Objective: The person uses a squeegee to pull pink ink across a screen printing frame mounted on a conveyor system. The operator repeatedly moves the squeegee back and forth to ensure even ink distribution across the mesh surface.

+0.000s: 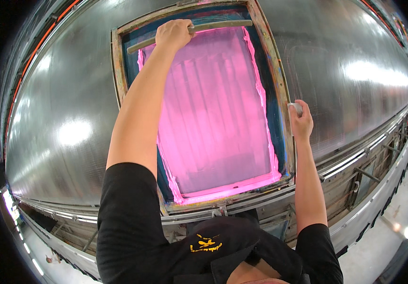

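My left hand (pixel 174 34) grips a long squeegee (pixel 224 24) near its middle, at the far end of a printing screen; the hand is closed round its handle. The screen's wooden frame (pixel 273 67) is worn and paint-stained, with dark blue mesh edges. Bright pink ink (pixel 213 128) covers the middle of the mesh, with thick ridges along both sides and the near end. Close beside the frame's right side, my right hand (pixel 302 124) is closed on a small whitish object (pixel 297 108), whose kind I cannot make out.
A shiny metal table (pixel 341 109) stretches left and right under the screen. Along its near edge runs a metal rail (pixel 350 158), with a clamp (pixel 220 209) at the screen's near end. Beyond the rail lie a slatted structure (pixel 369 177) and pale floor (pixel 384 241).
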The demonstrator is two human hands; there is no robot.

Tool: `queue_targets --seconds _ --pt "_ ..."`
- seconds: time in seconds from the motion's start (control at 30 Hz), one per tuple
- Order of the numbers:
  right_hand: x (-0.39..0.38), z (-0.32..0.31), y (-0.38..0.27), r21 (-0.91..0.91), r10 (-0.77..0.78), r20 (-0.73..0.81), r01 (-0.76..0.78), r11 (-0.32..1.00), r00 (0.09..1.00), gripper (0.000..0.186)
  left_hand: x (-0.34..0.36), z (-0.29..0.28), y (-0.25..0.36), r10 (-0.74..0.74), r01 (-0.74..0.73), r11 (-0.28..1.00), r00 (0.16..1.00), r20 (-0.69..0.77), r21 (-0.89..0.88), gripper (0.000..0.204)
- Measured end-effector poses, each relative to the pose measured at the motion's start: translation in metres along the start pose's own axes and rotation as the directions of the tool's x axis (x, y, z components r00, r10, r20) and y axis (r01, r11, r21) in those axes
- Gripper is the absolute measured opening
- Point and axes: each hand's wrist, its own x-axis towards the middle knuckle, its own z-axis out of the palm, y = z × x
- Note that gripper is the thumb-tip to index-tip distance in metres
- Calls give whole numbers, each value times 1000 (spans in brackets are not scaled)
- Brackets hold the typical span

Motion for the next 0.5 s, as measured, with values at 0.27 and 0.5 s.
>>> queue_targets --seconds 0.27,0.5 --pt "4 3 9 3 -36 24 36 999 999 43 -78 10 24 33 -33 999 999 2 -20 26" --pt "12 3 21 39 -75 55 73 997 996 50 -210 18 76 21 -18 999 997 76 -41 22"
